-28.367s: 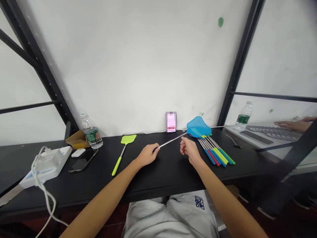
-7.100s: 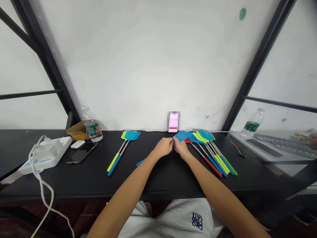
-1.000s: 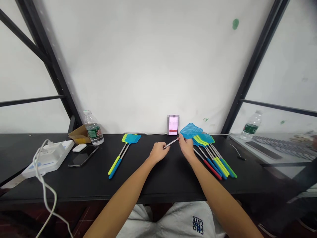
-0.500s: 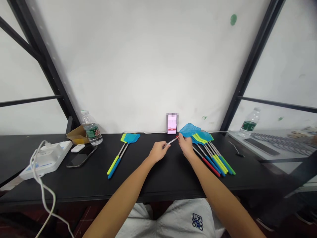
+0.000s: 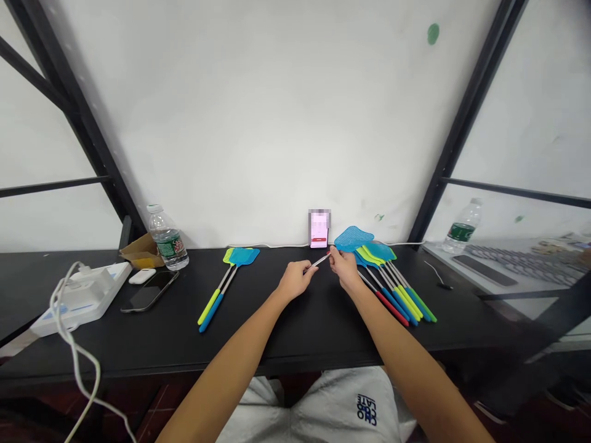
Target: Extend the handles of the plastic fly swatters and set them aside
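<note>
Fingers (image 5: 304,265) of left hand (image 5: 293,280) and right hand (image 5: 344,268) pinch a blue flyswatter (image 5: 353,238), hands farther apart than seven seconds earlier.

Toward the black desk (image 5: 314,335)'s left edge show a yellow-green swatter (image 5: 209,307) and a blue swatter (image 5: 244,256); toward its right edge, red, blue, yellow and green handles (image 5: 410,303), plus a blue mesh head (image 5: 353,237).

This looks like an office-type workspace: a black desk (image 5: 300,335) spans the lower frame. A power strip (image 5: 87,306) lies lower left, a keyboard (image 5: 517,261) far right.
</note>
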Demonstrator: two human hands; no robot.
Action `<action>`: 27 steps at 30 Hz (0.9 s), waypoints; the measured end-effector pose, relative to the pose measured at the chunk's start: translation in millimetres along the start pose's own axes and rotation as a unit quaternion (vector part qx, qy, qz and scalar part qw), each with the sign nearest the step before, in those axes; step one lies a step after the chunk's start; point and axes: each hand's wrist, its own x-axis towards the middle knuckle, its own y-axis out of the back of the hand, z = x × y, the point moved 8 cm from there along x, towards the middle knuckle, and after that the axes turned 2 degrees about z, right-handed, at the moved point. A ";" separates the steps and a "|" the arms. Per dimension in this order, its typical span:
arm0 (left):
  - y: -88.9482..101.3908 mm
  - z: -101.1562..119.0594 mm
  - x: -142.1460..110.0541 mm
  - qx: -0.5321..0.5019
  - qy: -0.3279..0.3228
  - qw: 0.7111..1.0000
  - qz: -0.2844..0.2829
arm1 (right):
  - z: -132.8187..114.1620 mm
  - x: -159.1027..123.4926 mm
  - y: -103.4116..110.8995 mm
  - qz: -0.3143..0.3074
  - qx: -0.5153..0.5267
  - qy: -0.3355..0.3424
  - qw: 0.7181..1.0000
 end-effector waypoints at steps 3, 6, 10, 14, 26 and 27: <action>3.6 3.3 2.6 0.014 -0.010 1.000 0.006 | -7.0 0.2 4.5 0.031 0.018 0.028 0.999; 6.0 4.5 3.4 0.033 -0.005 0.999 0.001 | -11.7 -0.6 5.2 0.040 0.024 0.042 0.998; 7.5 5.5 2.4 0.045 -0.005 0.999 -0.007 | -15.7 -0.2 9.5 0.053 0.032 0.041 0.997; 8.9 2.3 1.8 0.053 -0.003 0.998 -0.013 | -17.1 3.2 19.2 0.072 0.049 0.026 0.996; 4.8 -14.1 -1.5 0.051 -0.012 0.998 -0.028 | -14.1 9.4 35.7 0.106 0.064 0.016 0.992; 4.1 -15.0 -2.0 0.056 -0.007 0.998 -0.027 | -13.3 8.3 35.6 0.110 0.067 0.012 0.992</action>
